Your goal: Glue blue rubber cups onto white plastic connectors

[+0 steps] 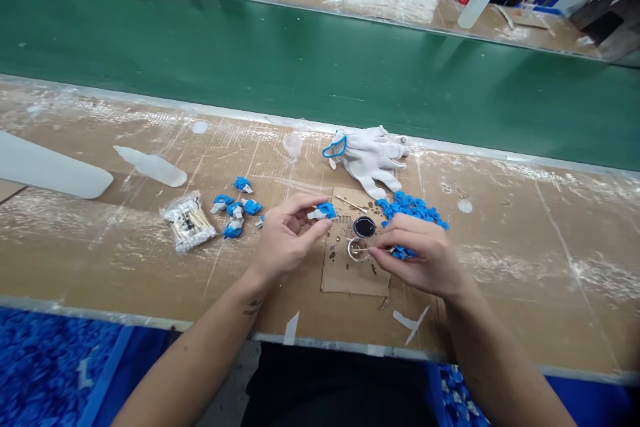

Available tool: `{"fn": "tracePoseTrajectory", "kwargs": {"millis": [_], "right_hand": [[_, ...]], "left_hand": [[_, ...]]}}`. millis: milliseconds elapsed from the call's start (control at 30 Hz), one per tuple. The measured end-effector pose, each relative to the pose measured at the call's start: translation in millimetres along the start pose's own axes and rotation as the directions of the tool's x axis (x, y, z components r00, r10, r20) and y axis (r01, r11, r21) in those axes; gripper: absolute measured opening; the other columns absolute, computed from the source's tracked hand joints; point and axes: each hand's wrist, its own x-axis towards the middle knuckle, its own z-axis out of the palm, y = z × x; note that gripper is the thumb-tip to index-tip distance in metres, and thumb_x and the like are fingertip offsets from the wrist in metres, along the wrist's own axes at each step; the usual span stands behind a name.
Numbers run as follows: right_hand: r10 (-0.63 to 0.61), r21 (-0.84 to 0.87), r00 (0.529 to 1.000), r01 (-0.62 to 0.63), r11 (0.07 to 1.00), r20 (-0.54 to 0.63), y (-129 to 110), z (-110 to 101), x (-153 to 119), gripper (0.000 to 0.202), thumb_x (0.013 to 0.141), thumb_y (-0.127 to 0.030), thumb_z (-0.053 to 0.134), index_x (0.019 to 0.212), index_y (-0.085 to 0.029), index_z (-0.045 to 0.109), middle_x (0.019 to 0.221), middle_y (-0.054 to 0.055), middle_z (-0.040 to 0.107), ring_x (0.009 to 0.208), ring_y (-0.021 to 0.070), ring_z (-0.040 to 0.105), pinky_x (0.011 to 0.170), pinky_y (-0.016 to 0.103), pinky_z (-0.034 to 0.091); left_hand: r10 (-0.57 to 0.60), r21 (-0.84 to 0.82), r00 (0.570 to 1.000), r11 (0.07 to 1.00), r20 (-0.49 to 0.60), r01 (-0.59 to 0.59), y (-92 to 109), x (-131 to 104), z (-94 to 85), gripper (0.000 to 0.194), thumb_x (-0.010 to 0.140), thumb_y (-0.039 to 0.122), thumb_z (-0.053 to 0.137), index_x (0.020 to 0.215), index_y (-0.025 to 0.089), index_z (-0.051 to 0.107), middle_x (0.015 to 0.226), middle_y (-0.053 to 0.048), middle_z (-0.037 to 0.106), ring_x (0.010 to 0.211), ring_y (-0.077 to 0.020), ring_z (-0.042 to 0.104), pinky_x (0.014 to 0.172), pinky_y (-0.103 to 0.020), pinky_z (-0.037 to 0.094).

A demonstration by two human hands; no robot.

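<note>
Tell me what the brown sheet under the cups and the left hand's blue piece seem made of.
Brown sheet: likely corrugated cardboard, dull, with ragged edges and exposed ridges. Blue piece: probably smooth plastic or rubber, given its even, solid colour.

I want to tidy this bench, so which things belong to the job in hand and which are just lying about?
Likely part of the job:
blue-and-grey piece in the left hand
thin stick, probably a swab, in the right hand
clear dish at its tip
black liquid
bagged cotton swabs
loose blue pieces

Apparently just lying about:
white glove
tapered whitish container
white tape strips
</note>
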Motion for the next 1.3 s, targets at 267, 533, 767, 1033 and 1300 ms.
{"fn": "tracePoseTrajectory", "kwargs": {"millis": [267, 533, 767, 1033, 1300], "right_hand": [[0.066, 0.168, 0.904, 0.007, 0.986, -0.422, -9, -18, -3, 0.019, 0.081, -0.004, 0.075, 0.084, -0.022, 0.072, 0.068, -0.003, 0.067, 0.058, 0.0112, 0.057, 0.054, 0.029, 0.045], [0.115, 0.140, 0.923, -0.067, 0.988, -0.367, -18, -4, 3, 0.014, 0.082, -0.011, 0.077, 0.080, -0.024, 0.072, 0.065, -0.001, 0.070, 0.057, 0.0142, 0.061, 0.052, 0.031, 0.049], [0.087, 0.126, 0.943, -0.048, 0.991, -0.323, -18, 0, 5, 0.013, 0.083, -0.011, 0.077, 0.080, -0.023, 0.072, 0.066, 0.000, 0.071, 0.058, 0.0133, 0.063, 0.052, 0.029, 0.050], [0.082, 0.128, 0.930, -0.037, 0.991, -0.358, -14, -13, -1, 0.013, 0.083, -0.012, 0.077, 0.082, -0.024, 0.072, 0.066, -0.001, 0.070, 0.057, 0.0138, 0.062, 0.052, 0.031, 0.049], [-0.009, 0.019, 0.995, 0.007, 1.000, 0.103, -2, -14, -2, 0.009, 0.093, -0.015, 0.070, 0.086, -0.021, 0.073, 0.077, 0.001, 0.073, 0.069, 0.0138, 0.068, 0.060, 0.027, 0.052]], "left_hand": [[0.370, 0.342, 0.912, 0.846, 0.177, -0.410, 12, -12, 12.0, 0.022, 0.078, 0.011, 0.083, 0.098, 0.016, 0.074, 0.087, -0.004, 0.081, 0.069, -0.0118, 0.072, 0.068, -0.023, 0.061], [0.333, 0.318, 0.911, 0.860, 0.245, -0.400, 14, -15, 16.4, 0.021, 0.080, 0.015, 0.082, 0.100, 0.020, 0.075, 0.096, -0.007, 0.084, 0.081, -0.0205, 0.080, 0.073, -0.031, 0.065], [0.328, 0.317, 0.909, 0.860, 0.259, -0.401, 12, -16, 16.3, 0.024, 0.081, 0.015, 0.081, 0.103, 0.021, 0.075, 0.099, -0.007, 0.084, 0.086, -0.0213, 0.081, 0.076, -0.032, 0.066], [0.332, 0.316, 0.911, 0.861, 0.245, -0.399, 14, -16, 15.2, 0.023, 0.080, 0.012, 0.082, 0.100, 0.019, 0.074, 0.095, -0.007, 0.083, 0.083, -0.0200, 0.080, 0.073, -0.030, 0.065], [0.316, 0.338, 0.932, 0.870, 0.176, -0.359, 7, -15, 7.2, 0.027, 0.078, 0.015, 0.084, 0.103, 0.021, 0.076, 0.094, -0.005, 0.083, 0.080, -0.0199, 0.078, 0.074, -0.032, 0.065]]}}
